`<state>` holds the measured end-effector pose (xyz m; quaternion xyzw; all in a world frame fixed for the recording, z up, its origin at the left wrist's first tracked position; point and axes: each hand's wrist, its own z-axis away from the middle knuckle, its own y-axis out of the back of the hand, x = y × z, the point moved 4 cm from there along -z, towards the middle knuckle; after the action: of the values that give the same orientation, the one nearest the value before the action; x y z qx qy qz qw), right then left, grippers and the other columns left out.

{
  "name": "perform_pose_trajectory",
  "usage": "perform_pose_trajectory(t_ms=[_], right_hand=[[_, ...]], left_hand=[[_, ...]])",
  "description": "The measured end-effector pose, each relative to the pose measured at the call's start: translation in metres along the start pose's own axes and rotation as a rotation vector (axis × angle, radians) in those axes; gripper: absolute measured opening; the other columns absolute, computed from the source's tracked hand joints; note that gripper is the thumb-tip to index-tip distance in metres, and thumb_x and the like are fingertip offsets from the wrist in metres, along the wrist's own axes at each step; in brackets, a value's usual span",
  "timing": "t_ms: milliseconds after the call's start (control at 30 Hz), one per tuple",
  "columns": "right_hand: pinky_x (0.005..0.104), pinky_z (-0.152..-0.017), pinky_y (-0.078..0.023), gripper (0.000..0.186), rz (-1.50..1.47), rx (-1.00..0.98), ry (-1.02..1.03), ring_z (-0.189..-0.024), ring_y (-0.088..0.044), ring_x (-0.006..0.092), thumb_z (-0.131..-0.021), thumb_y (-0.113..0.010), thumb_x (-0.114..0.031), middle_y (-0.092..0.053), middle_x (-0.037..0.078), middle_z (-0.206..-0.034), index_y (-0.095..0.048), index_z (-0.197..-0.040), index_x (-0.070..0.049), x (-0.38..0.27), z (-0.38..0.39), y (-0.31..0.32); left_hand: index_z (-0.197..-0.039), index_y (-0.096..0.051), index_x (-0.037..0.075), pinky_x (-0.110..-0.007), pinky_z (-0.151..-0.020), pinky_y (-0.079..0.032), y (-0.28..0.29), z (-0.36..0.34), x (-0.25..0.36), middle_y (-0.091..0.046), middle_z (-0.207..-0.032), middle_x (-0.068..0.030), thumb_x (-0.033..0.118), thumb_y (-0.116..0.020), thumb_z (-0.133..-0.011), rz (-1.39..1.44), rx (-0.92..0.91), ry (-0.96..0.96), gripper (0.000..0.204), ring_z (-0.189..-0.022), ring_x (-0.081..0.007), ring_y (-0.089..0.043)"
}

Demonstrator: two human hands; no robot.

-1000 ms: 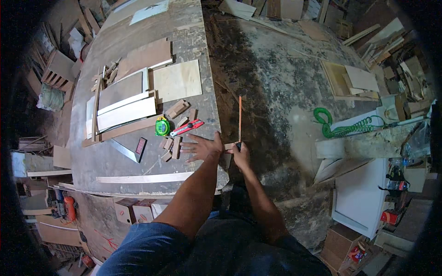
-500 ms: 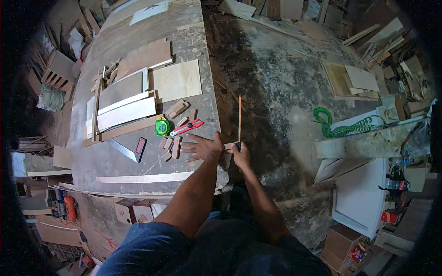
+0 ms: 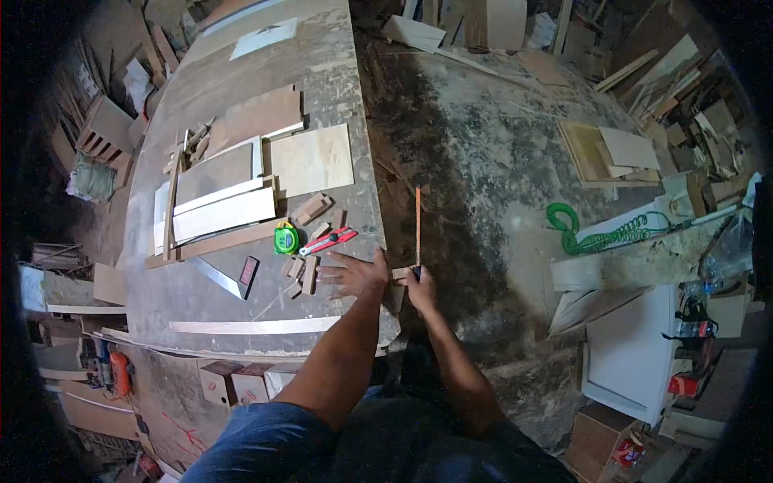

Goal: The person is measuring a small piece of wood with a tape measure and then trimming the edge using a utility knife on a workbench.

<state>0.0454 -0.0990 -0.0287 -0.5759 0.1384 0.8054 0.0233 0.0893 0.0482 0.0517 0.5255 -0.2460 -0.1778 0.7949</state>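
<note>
My left hand (image 3: 355,274) lies spread at the right edge of the workbench (image 3: 266,270), fingers pointing left. A small wood block (image 3: 400,274) juts past that edge between my hands. My right hand (image 3: 420,291) is wrapped round the dark handle of a hand saw (image 3: 419,229), whose narrow orange length points away from me, seen edge-on. The saw lies just right of the bench edge, close to the block; whether its teeth touch the wood cannot be made out. Left of my fingers are several small wood blocks (image 3: 309,274), a red utility knife (image 3: 328,241) and a green tape measure (image 3: 286,238).
A try square (image 3: 233,279) and a long pale strip (image 3: 254,326) lie on the bench. Farther off are stacked boards (image 3: 217,209) and a plywood sheet (image 3: 311,161). A green coiled hose (image 3: 616,235) hangs over a ledge at right. Wood scraps line the stained floor.
The whole scene sits slightly lower in the view. Both hands and the saw keep nearly the same place against the bench, and my right hand still grips the saw.
</note>
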Motion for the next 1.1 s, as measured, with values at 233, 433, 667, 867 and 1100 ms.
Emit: perform_pose_trajectory(t_ms=[233,433,667,867,1100], right_hand=[[0.0343,-0.066,-0.051,0.024,-0.149,0.019,-0.026,-0.074,-0.07,0.0218,-0.095,-0.057,-0.024,-0.069,0.011,-0.083,-0.054,-0.1,-0.001,-0.001,0.002,0.001],[0.0343,-0.065,-0.051,0.025,-0.066,0.02,-0.085,-0.073,-0.069,0.0207,-0.096,-0.056,-0.026,-0.069,0.009,-0.083,-0.054,-0.103,-0.002,-0.001,0.005,-0.004],[0.0349,-0.069,-0.051,0.025,0.223,0.105,-0.003,-0.075,-0.069,0.0214,-0.096,-0.055,-0.026,-0.07,0.011,-0.08,-0.055,-0.101,-0.002,0.025,-0.005,0.003],[0.0364,-0.068,-0.052,0.025,0.048,0.045,-0.048,-0.072,-0.07,0.0228,-0.095,-0.056,-0.023,-0.069,0.013,-0.078,-0.054,-0.098,0.002,-0.005,0.007,-0.007],[0.037,-0.062,-0.052,0.027,0.104,0.178,0.004,-0.069,-0.07,0.0252,-0.094,-0.057,-0.024,-0.068,0.014,-0.078,-0.054,-0.098,0.003,0.007,0.006,-0.005]], left_hand=[[-0.153,0.003,0.007,-0.078,-0.1,0.0,-0.005,0.002,-0.005,0.01,-0.154,-0.0325,0.067,-0.064,-0.072,0.069,-0.011,-0.081,0.12,-0.142,-0.0525,0.005],[-0.153,0.002,0.008,-0.078,-0.1,0.0,0.0,-0.001,-0.008,0.012,-0.153,-0.0327,0.068,-0.063,-0.071,0.051,-0.04,-0.049,0.121,-0.141,-0.0523,0.007],[-0.153,-0.001,0.009,-0.078,-0.1,0.0,0.0,0.003,-0.007,0.012,-0.153,-0.0324,0.071,-0.062,-0.07,0.072,-0.077,-0.093,0.121,-0.141,-0.0525,0.011],[-0.154,-0.001,0.011,-0.077,-0.102,-0.002,0.0,-0.005,-0.012,0.012,-0.154,-0.0309,0.074,-0.061,-0.068,0.06,-0.05,-0.046,0.122,-0.141,-0.0516,0.011],[-0.154,0.002,0.012,-0.077,-0.102,-0.005,-0.006,-0.001,-0.008,0.01,-0.155,-0.0298,0.077,-0.061,-0.066,0.033,-0.039,-0.034,0.126,-0.142,-0.0513,0.009]])
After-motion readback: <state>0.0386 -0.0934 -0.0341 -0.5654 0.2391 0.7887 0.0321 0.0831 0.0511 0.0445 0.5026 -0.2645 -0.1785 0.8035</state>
